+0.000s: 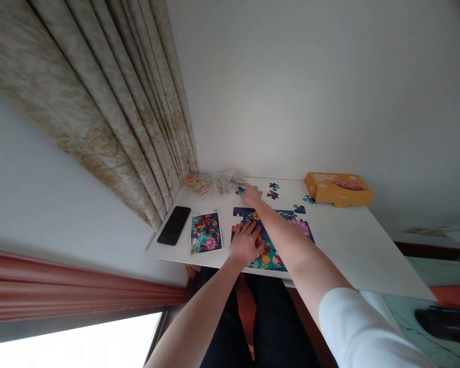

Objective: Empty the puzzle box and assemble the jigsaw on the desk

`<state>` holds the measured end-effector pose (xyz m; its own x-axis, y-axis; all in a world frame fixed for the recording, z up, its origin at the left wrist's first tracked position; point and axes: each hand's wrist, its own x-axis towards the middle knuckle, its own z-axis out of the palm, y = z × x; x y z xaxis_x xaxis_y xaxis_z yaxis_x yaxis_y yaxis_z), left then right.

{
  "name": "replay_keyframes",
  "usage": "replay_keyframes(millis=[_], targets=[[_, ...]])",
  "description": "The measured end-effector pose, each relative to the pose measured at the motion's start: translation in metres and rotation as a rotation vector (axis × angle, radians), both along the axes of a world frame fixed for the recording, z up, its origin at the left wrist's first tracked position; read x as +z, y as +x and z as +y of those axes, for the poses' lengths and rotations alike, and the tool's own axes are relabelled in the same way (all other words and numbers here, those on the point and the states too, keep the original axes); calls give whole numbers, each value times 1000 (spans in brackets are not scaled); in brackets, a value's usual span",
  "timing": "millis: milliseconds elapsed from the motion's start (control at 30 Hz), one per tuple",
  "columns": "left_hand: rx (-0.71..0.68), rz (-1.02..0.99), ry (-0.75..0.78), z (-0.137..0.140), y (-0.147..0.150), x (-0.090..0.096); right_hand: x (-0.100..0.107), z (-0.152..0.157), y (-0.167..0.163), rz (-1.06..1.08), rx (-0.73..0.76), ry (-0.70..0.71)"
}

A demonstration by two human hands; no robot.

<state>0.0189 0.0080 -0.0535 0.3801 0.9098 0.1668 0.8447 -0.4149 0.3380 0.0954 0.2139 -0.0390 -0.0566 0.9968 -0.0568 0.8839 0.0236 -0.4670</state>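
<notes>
A colourful jigsaw puzzle, partly put together, lies near the table's front edge. My left hand rests on its left part, fingers spread and holding nothing. Stretched across the puzzle, my right arm reaches toward the back of the table. There my right hand is closed, its fingertips on a dark blue and red puzzle piece. Loose pieces lie beyond the puzzle: a red and blue puzzle piece and a dark blue puzzle piece. Both forearms hide part of the puzzle.
A picture card and a black phone lie at the left of the white table. Clear bags of pieces sit at the back left. An orange box stands at the back right, against the wall. Curtains hang at left.
</notes>
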Motion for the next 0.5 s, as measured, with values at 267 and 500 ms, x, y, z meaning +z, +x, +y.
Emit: replay_keyframes(millis=[267,500], targets=[[12,-9,28,2,0,-3,9,-23,44,207,25,101],[-11,53,47,4,0,-4,-3,-137,184,857,-203,162]])
